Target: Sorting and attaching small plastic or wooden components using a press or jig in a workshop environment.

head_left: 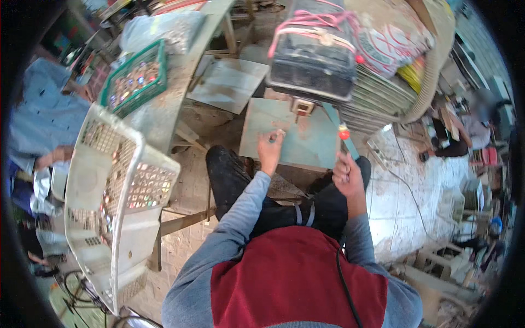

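My left hand [269, 151] is over a pale blue-green board [260, 120], its fingers curled in a pinch. A small pale bit shows at the fingertips, too small to name. Curled fingers also close my right hand [349, 174], at the board's right edge. Just beyond its fingertips is a small red and cream rounded piece [343, 132]; whether the hand holds it by a thin stem I cannot tell. At the board's far edge stands a dark, dusty box-shaped machine [311, 63] with a small brown-and-white block [302, 107] at its front. Reddish dust lies on the board.
Pink cord [322, 22] lies over the machine. To the left, a table [180, 71] bears a green basket [164, 60] of small colourful pieces. Nearer is a pale lattice crate [142, 218]. A printed sack [388, 44] lies far right. People are on both sides; a cable [410, 188] crosses the floor.
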